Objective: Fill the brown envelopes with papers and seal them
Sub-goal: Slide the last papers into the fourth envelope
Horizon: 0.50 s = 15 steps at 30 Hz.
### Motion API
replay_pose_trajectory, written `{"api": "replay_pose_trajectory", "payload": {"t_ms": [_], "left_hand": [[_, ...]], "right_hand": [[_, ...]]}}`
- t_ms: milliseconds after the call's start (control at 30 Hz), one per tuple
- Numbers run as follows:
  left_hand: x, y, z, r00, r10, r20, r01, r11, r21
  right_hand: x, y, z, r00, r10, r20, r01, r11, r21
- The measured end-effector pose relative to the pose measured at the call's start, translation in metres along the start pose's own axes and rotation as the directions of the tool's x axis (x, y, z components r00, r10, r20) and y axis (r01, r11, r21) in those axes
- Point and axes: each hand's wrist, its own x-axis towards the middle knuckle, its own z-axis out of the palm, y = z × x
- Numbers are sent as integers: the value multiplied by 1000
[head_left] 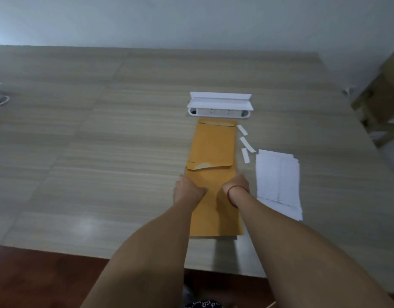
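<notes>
Pressing on the nearer of 2 brown envelopes (213,218), just left of the paper stack (278,181), left hand (189,191) and right hand (236,185) hide their fingers, so whether they are curled or flat I cannot tell; rubbing firmly outward along its flap (209,166) should seal it.

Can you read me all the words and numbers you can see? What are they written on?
Nothing here can really be read.
Stack of white papers: faint printed rows, too blurred to read.
White box: tiny dark marks, too small to read.
Dark cloth at the bottom edge: white squiggles, too blurred to read.
Brown envelopes: no writing shows.
</notes>
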Motion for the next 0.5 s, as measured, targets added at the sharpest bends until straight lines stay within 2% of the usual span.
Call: {"api": "replay_pose_trajectory", "payload": {"t_ms": [233,367,500], "left_hand": [[-23,-5,39,998,27,-58,-11,967,254],[-15,-7,41,985,150,-83,-120,947,297],[-7,-1,41,976,215,-17,-202,940,275]], "right_hand": [[10,53,-6,1000,-15,-9,14,987,-162],[20,57,-5,984,-158,-83,135,963,-233],[34,54,-2,960,-280,14,274,927,-257]]}}
